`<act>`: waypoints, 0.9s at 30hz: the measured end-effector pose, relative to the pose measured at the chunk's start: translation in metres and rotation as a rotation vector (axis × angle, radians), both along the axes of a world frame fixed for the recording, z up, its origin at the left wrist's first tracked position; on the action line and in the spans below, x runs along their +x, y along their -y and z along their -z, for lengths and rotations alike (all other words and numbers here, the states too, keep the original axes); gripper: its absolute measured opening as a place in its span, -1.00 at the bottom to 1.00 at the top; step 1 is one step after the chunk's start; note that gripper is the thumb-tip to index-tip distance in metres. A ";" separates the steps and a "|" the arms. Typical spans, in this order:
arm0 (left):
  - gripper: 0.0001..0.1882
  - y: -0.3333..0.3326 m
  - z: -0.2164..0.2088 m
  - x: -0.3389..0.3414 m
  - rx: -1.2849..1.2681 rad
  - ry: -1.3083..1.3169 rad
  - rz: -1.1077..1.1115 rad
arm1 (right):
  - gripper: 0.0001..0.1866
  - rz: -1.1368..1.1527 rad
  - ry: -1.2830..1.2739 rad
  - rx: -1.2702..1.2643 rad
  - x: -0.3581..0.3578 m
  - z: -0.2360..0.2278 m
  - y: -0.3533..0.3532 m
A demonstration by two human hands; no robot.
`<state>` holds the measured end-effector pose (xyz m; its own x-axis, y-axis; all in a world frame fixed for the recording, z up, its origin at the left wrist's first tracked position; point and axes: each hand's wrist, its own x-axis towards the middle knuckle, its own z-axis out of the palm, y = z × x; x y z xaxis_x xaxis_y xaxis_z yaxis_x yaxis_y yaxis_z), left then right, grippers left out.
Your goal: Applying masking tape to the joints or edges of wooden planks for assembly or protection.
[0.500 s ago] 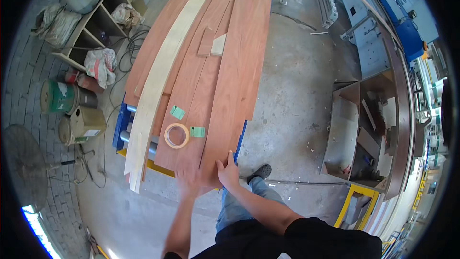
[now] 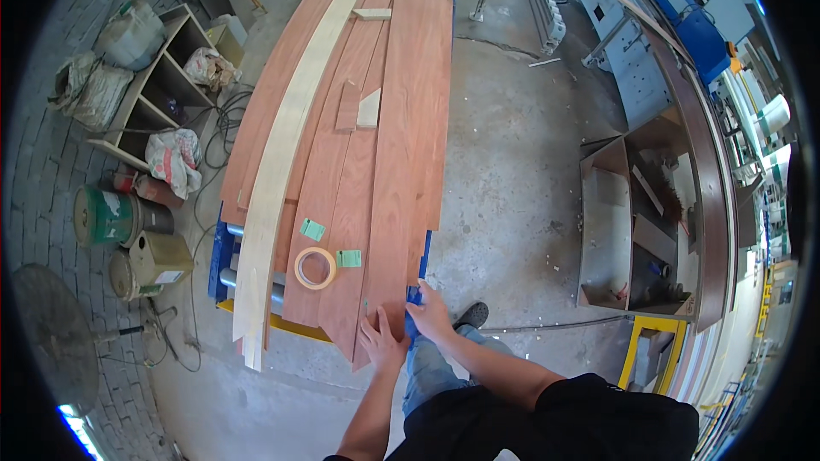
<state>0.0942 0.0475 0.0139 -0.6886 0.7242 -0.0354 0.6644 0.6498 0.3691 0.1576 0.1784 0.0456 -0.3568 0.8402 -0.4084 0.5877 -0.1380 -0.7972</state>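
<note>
Shifted rightward, the left hand (image 2: 383, 340) rests, fingers spread, on the reddish plank (image 2: 395, 213), which stretches ahead of both; just beside it, the right hand (image 2: 431, 314) meets the edge, whether gripping unclear.

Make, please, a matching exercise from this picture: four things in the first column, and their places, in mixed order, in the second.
Column 1
1. Left hand
2. Right hand
3. Roll of tape
4. Pale plank

Column 2
A. Lying flat, next to two green labels
B. At the right edge of the wide reddish board, close to the person
C. Lying lengthwise, to the left of the labels
D. Fingers on the top face of the wide reddish board

Right pairs: 1-D, 2-B, 3-A, 4-C
</note>
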 end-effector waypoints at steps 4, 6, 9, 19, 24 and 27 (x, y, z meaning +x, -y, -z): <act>0.07 0.010 0.001 -0.005 -0.015 0.037 0.075 | -0.30 -0.006 0.005 0.015 0.049 0.008 -0.026; 0.05 0.012 0.001 -0.007 -0.124 0.070 0.056 | -0.30 -0.034 0.075 0.010 0.084 0.014 -0.043; 0.06 0.002 -0.007 -0.009 -0.172 0.115 0.053 | -0.29 -0.084 0.222 0.121 0.147 0.026 -0.067; 0.03 -0.044 -0.011 -0.046 -0.156 0.126 0.086 | -0.25 0.075 0.513 -0.003 0.299 -0.015 -0.147; 0.04 -0.067 0.013 -0.058 -0.156 0.243 0.026 | -0.27 0.047 0.556 -0.012 0.366 0.013 -0.196; -0.04 -0.100 0.018 -0.049 -0.047 0.433 -0.021 | -0.38 0.222 0.487 -0.001 0.415 0.014 -0.235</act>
